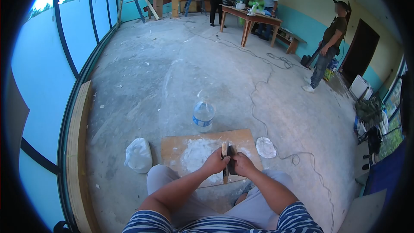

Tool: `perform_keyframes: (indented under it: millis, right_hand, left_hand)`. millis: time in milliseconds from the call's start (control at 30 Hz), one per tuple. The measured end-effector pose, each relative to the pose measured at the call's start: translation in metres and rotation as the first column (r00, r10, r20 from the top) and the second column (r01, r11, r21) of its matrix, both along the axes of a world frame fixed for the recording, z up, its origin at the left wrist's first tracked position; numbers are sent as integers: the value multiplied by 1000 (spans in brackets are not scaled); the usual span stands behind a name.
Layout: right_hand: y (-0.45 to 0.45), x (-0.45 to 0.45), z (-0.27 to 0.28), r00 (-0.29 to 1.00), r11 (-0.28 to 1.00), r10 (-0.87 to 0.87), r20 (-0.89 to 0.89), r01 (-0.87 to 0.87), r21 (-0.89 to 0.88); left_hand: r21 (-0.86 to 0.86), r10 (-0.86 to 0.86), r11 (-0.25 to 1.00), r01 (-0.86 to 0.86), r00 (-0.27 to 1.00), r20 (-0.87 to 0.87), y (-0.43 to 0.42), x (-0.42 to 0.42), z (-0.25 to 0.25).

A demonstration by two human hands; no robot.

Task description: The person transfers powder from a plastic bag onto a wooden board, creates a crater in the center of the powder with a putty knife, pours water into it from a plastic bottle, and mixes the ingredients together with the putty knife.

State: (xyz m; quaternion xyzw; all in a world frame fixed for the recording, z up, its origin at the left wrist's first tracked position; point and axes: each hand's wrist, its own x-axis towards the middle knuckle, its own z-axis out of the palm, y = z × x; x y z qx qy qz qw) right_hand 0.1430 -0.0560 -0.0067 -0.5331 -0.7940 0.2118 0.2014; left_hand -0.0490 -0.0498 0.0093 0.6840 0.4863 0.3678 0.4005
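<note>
My left hand (215,162) is closed on a flat tool with a light wooden handle (224,149). Right beside it, my right hand (243,164) grips a second, dark flat tool (232,159). The two tools stand nearly upright, face to face, close together; whether they touch is too small to tell. Below them lies a brown board (172,145) with white powder or paste (197,153) spread on it. A clear water bottle (203,114) with a blue label stands just beyond the board.
A white bag (139,155) sits left of the board, a round whitish item (265,147) right of it. A cable (254,103) snakes over the floor at right. Planks (77,146) line the window wall. Several people stand farther off, near a wooden table (254,16) and at right.
</note>
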Motion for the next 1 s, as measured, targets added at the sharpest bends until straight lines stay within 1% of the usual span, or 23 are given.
perform_keyframes:
  millis: [33, 100, 133, 233, 267, 300, 333, 367, 400, 433, 467, 500, 567, 600, 633, 667, 700, 767, 800, 833, 900, 933, 1000]
  right_hand:
    - [-1, 1, 0, 1000, 1000, 28, 1, -28, 3]
    - [-1, 0, 6, 1000, 996, -9, -12, 7, -86]
    - [0, 1, 11, 1000, 992, -27, -15, 25, -126]
    - [12, 8, 9, 958, 962, -211, -193, 239, 132]
    - [20, 14, 8, 858, 928, -335, -389, 371, 20]
    - [29, 22, 10, 704, 876, -449, -551, 468, -116]
    - [37, 32, 7, 505, 808, -548, -666, 525, -267]
    - [43, 42, 5, 305, 783, -594, -745, 434, -446]
    - [50, 56, 0, 91, 749, -639, -764, 299, -591]
    - [54, 69, -1, -121, 711, -681, -722, 131, -691]
    - [52, 82, -3, -133, 696, -715, -686, -50, -716]
    - [51, 82, 0, -170, 636, -770, -615, -112, -764]
    - [48, 76, 3, -222, 502, -862, -456, -244, -830]
    - [43, 66, 3, -152, 458, -888, -433, -217, -862]
    - [34, 60, 9, -54, 447, -889, -455, -320, -836]
    - [28, 45, 12, 151, 414, -884, -443, -187, -891]
    - [22, 30, 15, 346, 398, -854, -388, -44, -916]
    - [13, 23, 18, 453, 370, -789, -415, -190, -910]
    - [13, 23, 23, 468, 347, -778, -419, -236, -908]
    - [16, 24, 25, 440, 370, -788, -430, -220, -903]
    - [21, 26, 31, 383, 421, -802, -458, -183, -889]
    - [27, 29, 27, 323, 406, -836, -443, -178, -896]
    - [29, 28, 29, 389, 438, -819, -422, -52, -898]
  left_hand:
    - [-79, 9, 997, -11, 1000, -25, 2, 0, -1]
    - [-227, 35, 973, -51, 997, -73, 11, -4, -1]
    - [-214, 69, 973, -87, 993, -91, 12, -5, -1]
    - [-161, 140, 975, -156, 984, -107, 14, -7, 4]
    - [-140, 152, 977, -163, 984, -90, 14, -8, 5]
    - [-121, 165, 977, -173, 984, -73, 12, -8, 7]
    - [-87, 153, 984, -156, 987, -40, 8, -8, 10]
    - [-52, 139, 989, -139, 990, -7, 5, -7, 13]
    - [-14, 124, 992, -124, 992, 26, 1, -6, 18]
    - [121, 104, 987, -108, 994, 40, -4, -5, 23]
    - [254, 79, 963, -90, 996, 52, -10, -4, 28]
    - [383, 54, 921, -74, 997, 62, -13, -2, 31]
    - [483, -36, 875, 17, 999, 31, -18, 1, 33]
    - [525, -74, 849, 56, 997, 15, -20, 2, 36]
    - [563, -112, 821, 95, 994, -5, -21, 4, 37]
    - [583, -132, 802, 130, 990, -39, -21, 5, 37]
    - [542, -77, 837, 83, 996, -34, -19, 5, 35]
    - [453, 34, 892, -14, 999, -35, -11, 5, 25]
    - [417, 81, 907, -64, 996, -24, -4, 0, 26]
    - [390, 130, 913, -115, 992, -11, 1, -5, 27]
    - [452, 99, 888, -83, 995, -11, 3, -12, 33]
    - [453, 55, 891, -36, 998, -29, 2, -12, 34]
    - [447, -30, 893, 54, 998, -62, -4, -9, 35]
